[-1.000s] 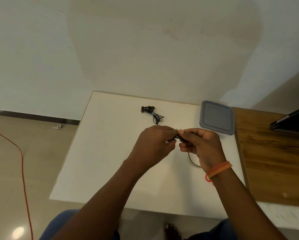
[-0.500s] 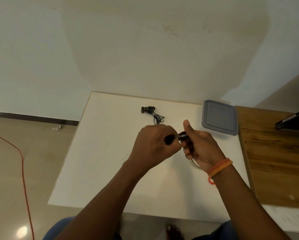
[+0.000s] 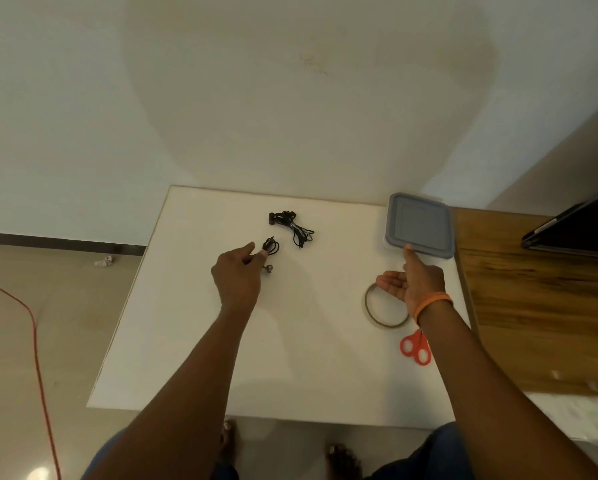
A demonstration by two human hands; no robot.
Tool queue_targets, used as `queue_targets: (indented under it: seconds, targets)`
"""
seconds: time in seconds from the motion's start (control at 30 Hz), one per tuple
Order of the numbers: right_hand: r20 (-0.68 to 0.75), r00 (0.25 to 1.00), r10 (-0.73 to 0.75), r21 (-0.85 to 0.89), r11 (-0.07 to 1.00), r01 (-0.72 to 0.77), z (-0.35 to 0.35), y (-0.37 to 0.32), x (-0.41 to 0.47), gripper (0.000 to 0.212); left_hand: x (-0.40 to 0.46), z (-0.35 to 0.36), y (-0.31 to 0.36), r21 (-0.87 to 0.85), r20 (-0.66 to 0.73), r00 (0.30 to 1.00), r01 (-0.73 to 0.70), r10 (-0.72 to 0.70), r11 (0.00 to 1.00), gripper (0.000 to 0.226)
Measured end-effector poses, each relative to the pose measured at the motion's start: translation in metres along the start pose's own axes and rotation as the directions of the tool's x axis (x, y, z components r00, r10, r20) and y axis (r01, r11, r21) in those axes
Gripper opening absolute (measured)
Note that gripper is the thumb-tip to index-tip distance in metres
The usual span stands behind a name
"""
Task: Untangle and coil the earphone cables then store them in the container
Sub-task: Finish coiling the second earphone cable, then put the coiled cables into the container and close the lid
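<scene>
My left hand (image 3: 237,271) pinches a small coiled black earphone cable (image 3: 269,249) just above the white table (image 3: 193,341), left of centre; one earbud hangs below the fingers. A second bundle of black earphones (image 3: 290,225) lies on the table just beyond it. My right hand (image 3: 410,278) is apart at the right, fingers straight, its thumb touching the near edge of the grey-lidded container (image 3: 418,225). The container's lid is on.
A roll of tape (image 3: 385,308) lies under my right wrist, with red-handled scissors (image 3: 415,348) nearer me. A wooden surface (image 3: 539,299) adjoins the table on the right and carries a dark device (image 3: 577,228). An orange cord (image 3: 34,341) runs over the floor at left.
My hands have come apart. The left hand carried the coiled cable forward and left toward the other bundle; the right hand let go and moved right to the container's edge.
</scene>
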State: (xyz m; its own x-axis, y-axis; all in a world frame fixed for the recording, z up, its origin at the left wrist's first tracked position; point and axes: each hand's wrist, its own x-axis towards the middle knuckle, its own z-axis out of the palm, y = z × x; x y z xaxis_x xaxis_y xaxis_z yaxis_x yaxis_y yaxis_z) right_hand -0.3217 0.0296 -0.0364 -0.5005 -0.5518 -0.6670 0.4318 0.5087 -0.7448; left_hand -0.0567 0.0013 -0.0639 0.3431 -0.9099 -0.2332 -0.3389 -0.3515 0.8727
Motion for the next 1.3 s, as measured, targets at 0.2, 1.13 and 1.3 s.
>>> queue_targets:
  seconds: [0.2, 1.13, 1.3]
  targets:
    - [0.020, 1.000, 0.005, 0.098, 0.995, -0.007, -0.001, 0.000, 0.010, 0.040, 0.003, 0.003, 0.001, 0.112, -0.040, 0.998, -0.039, 0.044, 0.993, 0.023]
    - [0.378, 0.911, -0.168, -0.457, 0.822, 0.341, -0.004, 0.034, -0.107, 0.030, -0.099, -0.061, 0.045, -0.053, 0.208, 0.977, -0.033, 0.043, 0.998, 0.057]
    - [0.484, 0.874, -0.044, -0.672, 0.621, 0.404, -0.020, 0.056, -0.115, 0.033, -0.106, -0.068, 0.012, 0.260, 0.429, 0.901, -0.050, -0.069, 0.964, 0.052]
